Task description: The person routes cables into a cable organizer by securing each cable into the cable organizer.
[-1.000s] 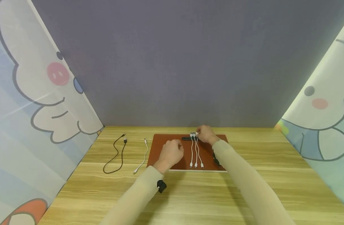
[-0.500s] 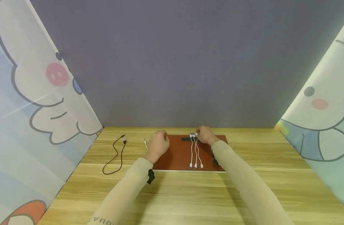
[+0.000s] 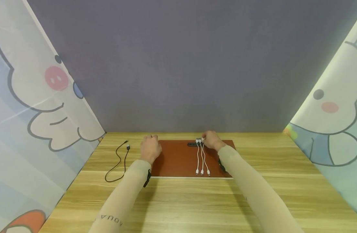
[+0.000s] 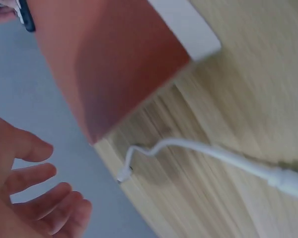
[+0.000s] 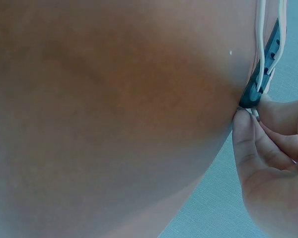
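Note:
My left hand [image 3: 150,149] hovers over the left end of the brown board [image 3: 175,158], fingers loosely bent and apart. In the left wrist view, a loose white cable [image 4: 203,148] lies on the wood beside the board, not touched by that hand; the hand and arm hide it in the head view. My right hand [image 3: 212,139] is at the right end of a black cable holder [image 3: 191,144] at the board's back edge. Its thumb and fingertips pinch the end of the rightmost white USB cable [image 3: 205,161] there. Several white cables run forward from the holder, side by side.
A black USB cable [image 3: 125,163] lies in a loop on the wooden table [image 3: 184,207], left of my left hand. A grey panel [image 3: 178,71] rises behind the table. Cartoon-printed cloth [image 3: 35,97] hangs at both sides.
My left hand has moved left, from above the brown board to its left end, over the loose white cable. The right hand has stayed at the holder's right end.

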A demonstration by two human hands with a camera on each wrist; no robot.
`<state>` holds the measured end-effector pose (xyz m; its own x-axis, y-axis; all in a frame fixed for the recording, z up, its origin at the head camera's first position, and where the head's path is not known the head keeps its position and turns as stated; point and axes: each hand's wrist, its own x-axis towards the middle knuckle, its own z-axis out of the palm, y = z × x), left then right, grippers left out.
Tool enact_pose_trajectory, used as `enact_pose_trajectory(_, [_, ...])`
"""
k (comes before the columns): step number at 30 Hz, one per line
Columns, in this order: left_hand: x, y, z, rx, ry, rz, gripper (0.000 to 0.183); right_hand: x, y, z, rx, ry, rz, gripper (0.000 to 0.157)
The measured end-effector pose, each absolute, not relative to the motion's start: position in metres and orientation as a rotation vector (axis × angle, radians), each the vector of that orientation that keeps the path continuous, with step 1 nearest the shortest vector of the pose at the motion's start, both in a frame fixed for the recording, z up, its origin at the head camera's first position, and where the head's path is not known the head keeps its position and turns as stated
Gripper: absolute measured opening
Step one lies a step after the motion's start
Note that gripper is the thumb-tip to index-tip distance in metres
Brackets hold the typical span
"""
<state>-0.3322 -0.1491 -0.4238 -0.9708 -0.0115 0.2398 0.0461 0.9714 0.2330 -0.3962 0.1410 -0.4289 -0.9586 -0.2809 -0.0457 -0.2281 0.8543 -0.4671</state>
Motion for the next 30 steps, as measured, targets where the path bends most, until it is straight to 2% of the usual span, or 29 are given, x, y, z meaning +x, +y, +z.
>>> enact_pose_trajectory(8, [-0.332, -0.161, -0.426, 0.095, -3.104, -0.443, 0.043, -0.396, 0.141, -0.428, -0.377, 2.908, -0.737, 0.034])
enact_pose_trajectory(12, [-0.332, -0.165, -0.43, 0.085, -3.173, -0.377, 0.042, -0.395, 0.14, -0.429, -0.365, 2.902, -0.768, 0.033])
enact_pose_trajectory(22, [-0.337, -0.174, -0.437, 0.053, -3.179, -0.294, 0.023, -0.398, 0.138, -0.432, -0.375, 2.929, -0.749, 0.031])
enact_pose_trajectory(30, [-0.338, -0.172, -0.433, 0.074, -3.131, -0.437, 0.023, -0.398, 0.139, -0.43, -0.377, 2.946, -0.715, 0.031])
